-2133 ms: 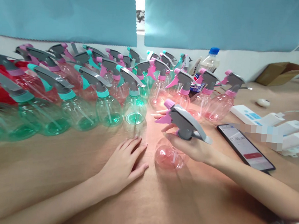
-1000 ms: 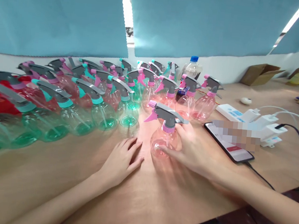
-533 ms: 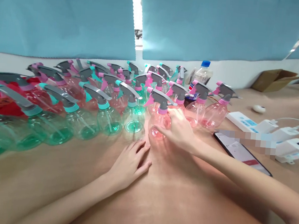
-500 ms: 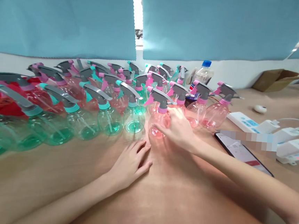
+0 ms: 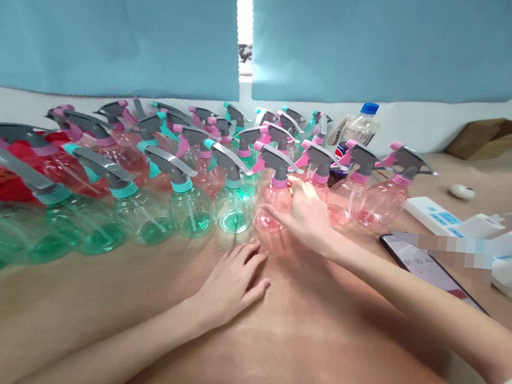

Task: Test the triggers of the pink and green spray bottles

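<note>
A pink spray bottle (image 5: 274, 201) with a grey and pink trigger head stands upright at the right end of the front row. My right hand (image 5: 310, 217) is closed around its right side, thumb across the front and the other fingertips partly hidden behind it. My left hand (image 5: 232, 285) lies flat on the table in front of the bottles, fingers loosely spread, with nothing in it. Beyond its fingertips stands a green spray bottle (image 5: 234, 205), just left of the pink one. More pink bottles, such as this spray bottle (image 5: 387, 197), stand to the right.
Several green and pink spray bottles crowd the left and back of the table (image 5: 305, 351). A blue-capped drink bottle (image 5: 364, 125) stands behind them. On the right are a phone (image 5: 428, 270), a power strip (image 5: 442, 217) with chargers, a white mouse (image 5: 462, 191) and a cardboard box (image 5: 485, 137).
The camera view has shifted slightly, so things on the right appear farther right. My right hand stays on the pink spray bottle, and my left hand still rests on the table.
</note>
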A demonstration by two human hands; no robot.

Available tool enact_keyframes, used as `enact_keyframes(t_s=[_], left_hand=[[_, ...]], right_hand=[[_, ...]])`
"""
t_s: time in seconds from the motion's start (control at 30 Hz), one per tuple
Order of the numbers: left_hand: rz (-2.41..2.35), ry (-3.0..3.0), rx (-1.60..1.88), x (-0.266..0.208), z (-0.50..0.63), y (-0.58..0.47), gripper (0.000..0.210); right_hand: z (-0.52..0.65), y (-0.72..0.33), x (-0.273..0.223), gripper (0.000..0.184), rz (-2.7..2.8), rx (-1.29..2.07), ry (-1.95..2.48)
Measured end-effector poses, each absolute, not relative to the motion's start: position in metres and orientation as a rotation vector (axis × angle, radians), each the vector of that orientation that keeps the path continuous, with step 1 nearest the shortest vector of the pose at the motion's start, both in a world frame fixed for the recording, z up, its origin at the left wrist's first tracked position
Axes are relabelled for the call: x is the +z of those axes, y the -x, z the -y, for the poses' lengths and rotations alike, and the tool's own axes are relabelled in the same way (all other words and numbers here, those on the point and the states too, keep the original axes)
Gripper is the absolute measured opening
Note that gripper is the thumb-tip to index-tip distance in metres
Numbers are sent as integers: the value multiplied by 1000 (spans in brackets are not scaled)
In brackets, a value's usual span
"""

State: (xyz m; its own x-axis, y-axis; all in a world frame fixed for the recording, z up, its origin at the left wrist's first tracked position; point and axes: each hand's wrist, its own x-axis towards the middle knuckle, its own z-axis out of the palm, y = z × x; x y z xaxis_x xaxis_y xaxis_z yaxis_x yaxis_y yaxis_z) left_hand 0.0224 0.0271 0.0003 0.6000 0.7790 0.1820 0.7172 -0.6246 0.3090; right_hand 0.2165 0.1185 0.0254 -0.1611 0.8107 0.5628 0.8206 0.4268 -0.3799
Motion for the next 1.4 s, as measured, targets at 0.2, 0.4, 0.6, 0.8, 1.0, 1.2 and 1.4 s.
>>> enact_keyframes(t_s=[0.2, 0.4, 0.6, 0.8, 1.0, 1.2, 1.4], left_hand=[[-1229, -2622, 444, 0, -29, -22, 39], [-1221, -2631, 453, 0, -33, -23, 38], [-1158, -2677, 473, 0, -42, -35, 34], [-1085, -2736, 508, -1, -45, -52, 29], [-1106, -2756, 539, -1, -43, -57, 26], [-1088, -2754, 585, 0, -40, -61, 22], [-1076, -2615, 634, 3, -37, -68, 19]], right_hand=[[-110, -216, 32, 68, 1959, -15, 1378], [-80, -244, 45, 47, 1956, -18, 1317], [-82, -297, 44, 47, 1778, 95, 1443], [-111, -291, 47, 66, 1717, 305, 1490], [-124, -274, 44, 62, 1735, 155, 1602], [-102, -279, 46, 53, 1771, 135, 1606], [-58, -288, 54, 59, 1841, 204, 1627]])
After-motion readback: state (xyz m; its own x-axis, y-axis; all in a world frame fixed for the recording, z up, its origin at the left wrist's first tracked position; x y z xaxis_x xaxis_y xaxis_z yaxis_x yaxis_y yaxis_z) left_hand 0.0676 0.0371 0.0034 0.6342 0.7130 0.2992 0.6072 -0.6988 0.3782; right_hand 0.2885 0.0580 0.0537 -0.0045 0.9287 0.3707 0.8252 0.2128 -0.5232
